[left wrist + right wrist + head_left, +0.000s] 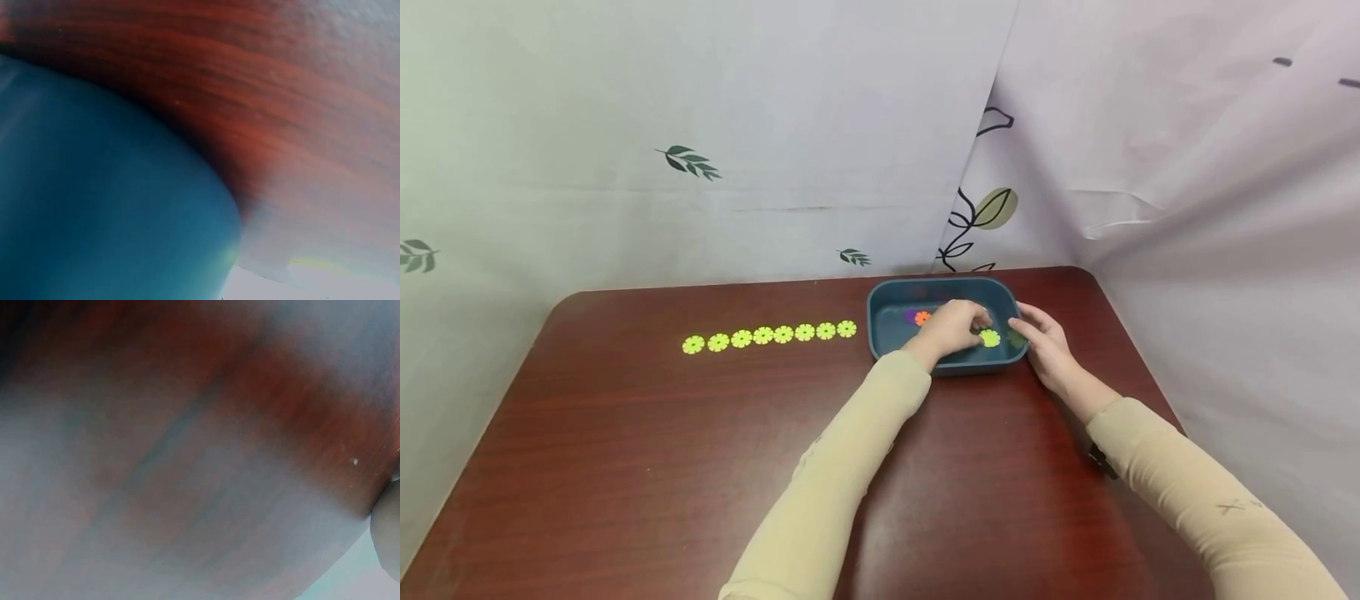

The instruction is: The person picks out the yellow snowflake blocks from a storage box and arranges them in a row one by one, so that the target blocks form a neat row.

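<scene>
A dark blue tray (883,287) stands near the table's back edge in the head view. My left hand (951,325) reaches into it, thumb and fingers bent at a yellow-green flower-shaped disc (991,338), which they appear to pinch. The fingertips partly hide the contact. My right hand (1051,350) grips the tray's right rim, thumb over the edge and fingers outside. Inside the tray also lie an orange disc (922,318) and a purple disc (910,316), partly hidden by the left hand. The tray's blue wall (112,187) fills much of the left wrist view.
A row of several yellow-green discs (763,335) lies on the brown table (662,450), left of the tray. Behind the table hangs a pale leaf-printed cloth (775,167), which continues along the right side. The right wrist view is mostly blurred tabletop (300,419).
</scene>
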The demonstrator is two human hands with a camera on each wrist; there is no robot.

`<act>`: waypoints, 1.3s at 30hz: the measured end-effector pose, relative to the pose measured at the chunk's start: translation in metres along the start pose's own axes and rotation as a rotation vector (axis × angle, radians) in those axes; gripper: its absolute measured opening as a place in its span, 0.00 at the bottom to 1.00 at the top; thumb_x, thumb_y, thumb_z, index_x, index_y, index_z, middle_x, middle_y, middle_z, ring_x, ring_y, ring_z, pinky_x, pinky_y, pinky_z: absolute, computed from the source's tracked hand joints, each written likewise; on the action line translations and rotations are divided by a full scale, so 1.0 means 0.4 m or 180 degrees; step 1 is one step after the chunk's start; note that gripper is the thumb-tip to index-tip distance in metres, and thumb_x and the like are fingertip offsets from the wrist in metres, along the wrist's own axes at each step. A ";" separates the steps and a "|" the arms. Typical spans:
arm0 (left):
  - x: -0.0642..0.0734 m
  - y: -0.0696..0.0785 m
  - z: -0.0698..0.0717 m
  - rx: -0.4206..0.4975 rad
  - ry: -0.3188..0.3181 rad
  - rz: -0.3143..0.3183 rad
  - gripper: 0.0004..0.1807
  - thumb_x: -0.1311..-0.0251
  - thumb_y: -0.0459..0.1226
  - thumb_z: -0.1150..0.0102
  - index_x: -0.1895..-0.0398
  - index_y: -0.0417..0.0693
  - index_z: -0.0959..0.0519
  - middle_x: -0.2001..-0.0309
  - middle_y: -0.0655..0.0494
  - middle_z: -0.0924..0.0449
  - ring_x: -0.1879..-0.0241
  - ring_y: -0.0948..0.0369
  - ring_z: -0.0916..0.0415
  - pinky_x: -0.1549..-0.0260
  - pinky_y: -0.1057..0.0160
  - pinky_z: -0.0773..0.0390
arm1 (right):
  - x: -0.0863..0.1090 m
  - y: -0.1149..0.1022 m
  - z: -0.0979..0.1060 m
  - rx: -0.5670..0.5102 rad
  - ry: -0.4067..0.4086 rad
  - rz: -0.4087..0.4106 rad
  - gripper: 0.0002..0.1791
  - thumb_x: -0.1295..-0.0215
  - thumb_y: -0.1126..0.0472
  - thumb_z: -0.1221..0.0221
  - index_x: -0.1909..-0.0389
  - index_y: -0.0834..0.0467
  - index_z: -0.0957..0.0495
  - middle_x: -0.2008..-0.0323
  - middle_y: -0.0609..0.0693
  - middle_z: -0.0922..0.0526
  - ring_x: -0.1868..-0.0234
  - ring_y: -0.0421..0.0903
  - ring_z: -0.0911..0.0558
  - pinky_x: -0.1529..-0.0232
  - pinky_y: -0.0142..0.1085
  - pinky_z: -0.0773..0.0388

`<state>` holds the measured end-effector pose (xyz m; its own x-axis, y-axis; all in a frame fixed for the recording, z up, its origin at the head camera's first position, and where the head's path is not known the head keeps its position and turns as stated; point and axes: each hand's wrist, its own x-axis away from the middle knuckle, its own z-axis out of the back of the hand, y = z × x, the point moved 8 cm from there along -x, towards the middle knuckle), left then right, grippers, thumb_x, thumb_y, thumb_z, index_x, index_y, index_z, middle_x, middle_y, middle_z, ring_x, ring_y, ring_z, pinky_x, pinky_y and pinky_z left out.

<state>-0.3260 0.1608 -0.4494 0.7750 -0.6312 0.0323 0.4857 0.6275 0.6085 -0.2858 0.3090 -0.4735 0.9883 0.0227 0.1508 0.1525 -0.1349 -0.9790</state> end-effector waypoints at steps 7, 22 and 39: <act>-0.005 0.004 -0.009 -0.0138 -0.0108 -0.0116 0.19 0.31 0.36 0.30 0.38 0.49 0.15 0.40 0.55 0.13 0.41 0.59 0.17 0.36 0.61 0.19 | 0.000 0.000 0.000 -0.0008 0.0011 0.0021 0.16 0.20 0.63 0.41 0.36 0.55 0.23 0.49 0.36 0.15 0.48 0.32 0.16 0.49 0.23 0.17; -0.008 0.016 -0.019 -0.0475 -0.0184 -0.0256 0.19 0.33 0.39 0.27 0.40 0.51 0.13 0.40 0.57 0.13 0.39 0.59 0.18 0.34 0.59 0.20 | -0.002 0.002 0.002 0.0127 0.0063 0.0056 0.19 0.20 0.62 0.41 0.33 0.57 0.26 0.50 0.35 0.16 0.49 0.32 0.16 0.49 0.23 0.17; -0.006 0.017 -0.019 -0.0568 -0.0232 -0.0222 0.19 0.33 0.40 0.26 0.40 0.51 0.13 0.41 0.57 0.13 0.40 0.60 0.18 0.34 0.58 0.20 | -0.003 0.002 0.000 0.0223 0.0059 0.0059 0.18 0.20 0.62 0.41 0.33 0.54 0.25 0.48 0.36 0.17 0.48 0.31 0.17 0.49 0.22 0.17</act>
<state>-0.3212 0.1701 -0.4513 0.7088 -0.7032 0.0564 0.6061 0.6479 0.4614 -0.2867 0.3086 -0.4743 0.9909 0.0023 0.1345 0.1344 -0.0654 -0.9888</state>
